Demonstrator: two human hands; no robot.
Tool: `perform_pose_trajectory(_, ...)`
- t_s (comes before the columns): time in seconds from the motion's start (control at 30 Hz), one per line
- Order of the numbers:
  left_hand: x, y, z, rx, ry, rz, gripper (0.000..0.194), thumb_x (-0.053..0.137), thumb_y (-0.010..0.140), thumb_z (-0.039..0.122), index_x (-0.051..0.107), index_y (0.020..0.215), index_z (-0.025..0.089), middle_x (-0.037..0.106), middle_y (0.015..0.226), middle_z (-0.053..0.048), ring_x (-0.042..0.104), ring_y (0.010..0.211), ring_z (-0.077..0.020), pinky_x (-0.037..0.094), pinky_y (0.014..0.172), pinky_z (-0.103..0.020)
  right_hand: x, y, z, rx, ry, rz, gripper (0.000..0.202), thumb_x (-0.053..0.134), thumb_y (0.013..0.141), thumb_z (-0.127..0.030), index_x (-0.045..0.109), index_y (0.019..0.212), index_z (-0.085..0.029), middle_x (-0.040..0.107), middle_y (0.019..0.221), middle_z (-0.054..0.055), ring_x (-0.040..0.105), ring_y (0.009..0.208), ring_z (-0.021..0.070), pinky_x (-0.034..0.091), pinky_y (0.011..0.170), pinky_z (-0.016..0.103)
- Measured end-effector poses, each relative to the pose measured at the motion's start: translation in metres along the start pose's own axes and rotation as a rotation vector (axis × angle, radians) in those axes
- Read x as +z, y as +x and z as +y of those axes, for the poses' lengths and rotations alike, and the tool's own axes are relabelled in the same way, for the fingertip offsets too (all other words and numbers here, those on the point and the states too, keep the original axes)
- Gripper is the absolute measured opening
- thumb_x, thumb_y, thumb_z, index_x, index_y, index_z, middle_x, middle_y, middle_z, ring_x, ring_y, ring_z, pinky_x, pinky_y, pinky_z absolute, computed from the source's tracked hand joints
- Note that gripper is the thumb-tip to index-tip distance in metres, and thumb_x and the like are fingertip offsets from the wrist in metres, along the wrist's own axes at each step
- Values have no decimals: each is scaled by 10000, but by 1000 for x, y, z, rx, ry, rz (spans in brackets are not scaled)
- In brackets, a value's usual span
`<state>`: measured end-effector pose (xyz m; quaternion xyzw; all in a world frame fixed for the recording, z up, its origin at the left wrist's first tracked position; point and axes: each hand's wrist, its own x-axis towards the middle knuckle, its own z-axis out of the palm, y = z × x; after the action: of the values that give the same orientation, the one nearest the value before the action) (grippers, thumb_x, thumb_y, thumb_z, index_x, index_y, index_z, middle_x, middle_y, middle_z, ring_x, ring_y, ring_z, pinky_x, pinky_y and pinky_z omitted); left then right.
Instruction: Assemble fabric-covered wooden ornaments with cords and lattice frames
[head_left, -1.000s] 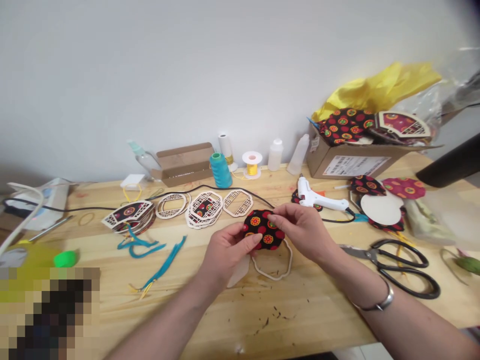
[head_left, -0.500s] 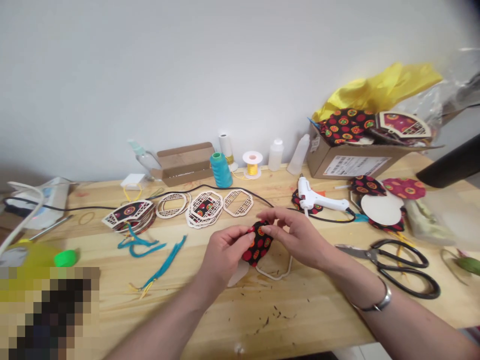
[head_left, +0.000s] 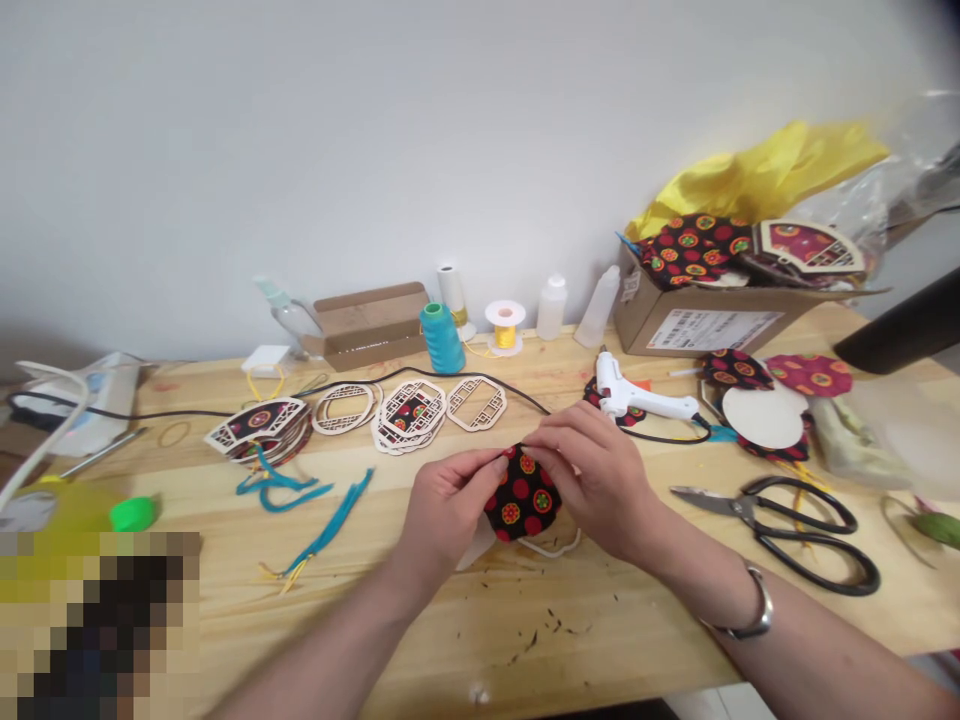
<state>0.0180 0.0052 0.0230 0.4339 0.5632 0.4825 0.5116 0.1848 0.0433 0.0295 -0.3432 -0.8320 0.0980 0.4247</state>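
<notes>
Between my two hands is a piece of black fabric with red and orange flower prints, its outline rounded. My left hand pinches its upper left edge between thumb and fingers. At the top right edge, my right hand pinches it too, the fingertips of both hands close together. Beneath the fabric, a thin pale frame lies on the table, mostly covered. A whitish flat piece shows beside my left hand, partly hidden. Dark scraps are scattered nearer to me.
A white glue gun and black-handled scissors lie to the right. Behind stand a teal thread cone and a filled cardboard box. Lattice wooden pieces and teal cords lie left; a black cable crosses behind.
The fabric has turned and spread, so more of its printed face shows. My right hand has shifted slightly, its fingers now closer to my left fingertips.
</notes>
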Motion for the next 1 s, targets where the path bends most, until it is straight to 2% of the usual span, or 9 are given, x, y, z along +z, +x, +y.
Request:
perform_pose_trajectory(0.13, 2, -2, 6, 66, 84, -11, 177, 669, 729, 265, 774, 852, 194, 761, 890, -41, 684, 815, -208, 527, 757, -274, 1, -1, -2, -113, -106, -57, 144, 506, 902, -170, 648, 887, -146, 662, 819, 78, 520, 750, 182, 414, 675, 328)
perform_pose_trajectory(0.57, 4, -6, -2, 306, 353, -2, 213, 601, 782, 183, 765, 905, 242, 757, 850, -22, 667, 738, -162, 496, 714, -232, 1, -5, 0, -195, -223, -215, 253, 391, 926, -136, 640, 884, -138, 617, 795, 83, 474, 758, 198, 372, 687, 349)
perform_pose_trajectory(0.8, 4, -7, -1, 326, 399, -21, 225, 582, 789, 167, 765, 899, 234, 753, 805, -16, 660, 703, -152, 489, 679, -221, 4, -6, -1, -241, -287, -265, 237, 401, 904, -94, 634, 861, -108, 596, 779, 92, 454, 745, 207, 363, 702, 359)
perform_pose_trajectory(1.0, 4, -7, -2, 326, 423, -36, 219, 572, 806, 178, 764, 905, 221, 754, 803, -15, 661, 692, -146, 498, 666, -217, 6, -7, 0, -196, -262, -232, 224, 411, 878, -76, 618, 804, -120, 586, 756, 92, 453, 730, 207, 361, 688, 345)
